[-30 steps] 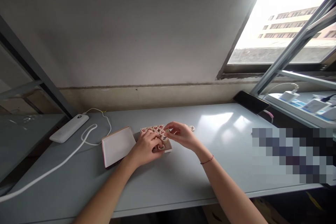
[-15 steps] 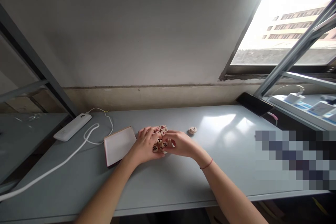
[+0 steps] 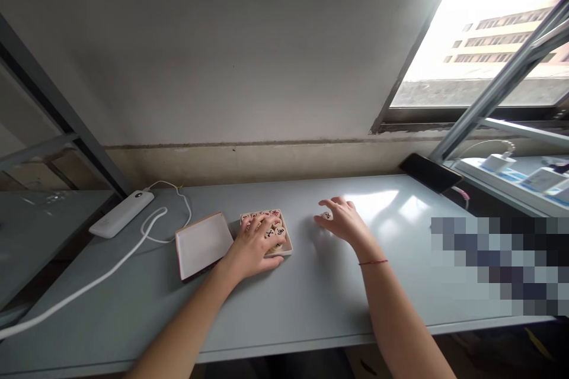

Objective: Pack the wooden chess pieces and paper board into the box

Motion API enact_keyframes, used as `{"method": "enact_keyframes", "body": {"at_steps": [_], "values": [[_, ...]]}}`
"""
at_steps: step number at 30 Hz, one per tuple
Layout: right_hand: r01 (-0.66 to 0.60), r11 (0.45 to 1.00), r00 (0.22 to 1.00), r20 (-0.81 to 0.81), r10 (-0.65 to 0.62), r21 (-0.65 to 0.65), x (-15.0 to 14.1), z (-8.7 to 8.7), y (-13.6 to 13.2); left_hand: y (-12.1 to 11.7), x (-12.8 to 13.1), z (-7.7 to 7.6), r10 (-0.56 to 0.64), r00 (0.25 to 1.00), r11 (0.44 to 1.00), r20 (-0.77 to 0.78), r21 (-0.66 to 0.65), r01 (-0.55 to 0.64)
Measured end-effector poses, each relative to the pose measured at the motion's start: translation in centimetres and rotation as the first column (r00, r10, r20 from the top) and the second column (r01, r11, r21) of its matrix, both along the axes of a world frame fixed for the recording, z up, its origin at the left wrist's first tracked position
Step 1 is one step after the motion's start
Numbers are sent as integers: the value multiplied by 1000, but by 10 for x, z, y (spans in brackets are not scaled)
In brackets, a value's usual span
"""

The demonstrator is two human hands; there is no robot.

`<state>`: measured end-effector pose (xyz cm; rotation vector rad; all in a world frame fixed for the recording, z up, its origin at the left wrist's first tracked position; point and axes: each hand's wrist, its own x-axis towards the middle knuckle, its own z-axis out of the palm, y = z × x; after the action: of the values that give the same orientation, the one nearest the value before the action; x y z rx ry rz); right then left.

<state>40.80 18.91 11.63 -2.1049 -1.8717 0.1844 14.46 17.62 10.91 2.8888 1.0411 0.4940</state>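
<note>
Round xiangqi pieces (image 3: pixel 279 232) with red and black characters fill a shallow white box (image 3: pixel 288 246) on the desk. Across the near left part of that box lies my left hand (image 3: pixel 254 247), fingers spread over the pieces, thumb along the near side. It hides part of the contents. To the right, my right hand (image 3: pixel 342 220) is over a small stack of pieces (image 3: pixel 327 215), thumb and fingers apart on either side of it. Whether the fingers touch the stack cannot be seen. The open box lid (image 3: pixel 203 244), white inside, lies left of the box.
A white power bank (image 3: pixel 121 214) with a white cable (image 3: pixel 106 275) lies at the left. At the back right a dark phone (image 3: pixel 430 173) leans by the metal frame, near a power strip (image 3: pixel 493 174). The desk's front edge (image 3: pixel 284 349) runs below my arms.
My right hand has left the box and moved right to the small stack. My left hand has stayed at the box, its fingers more spread, and more of the box shows.
</note>
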Motion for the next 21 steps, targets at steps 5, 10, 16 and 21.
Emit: {"method": "enact_keyframes", "body": {"at_steps": [5,10,16,21], "values": [[-28,979,996,-88,10,-200,-2,-1,1,1,3,-5,12,1000,999,12,42,-13],[-114,986,983,-160,94,-118,-5,-2,4,0,3,-5,5,1000,998,30,62,-7],[-463,883,577,-730,366,77,-39,2,-3,0,8,-4,67,974,994,215,66,-83],[-551,823,304,-886,351,137,-62,4,-10,2,10,-5,77,947,995,311,33,-91]]}}
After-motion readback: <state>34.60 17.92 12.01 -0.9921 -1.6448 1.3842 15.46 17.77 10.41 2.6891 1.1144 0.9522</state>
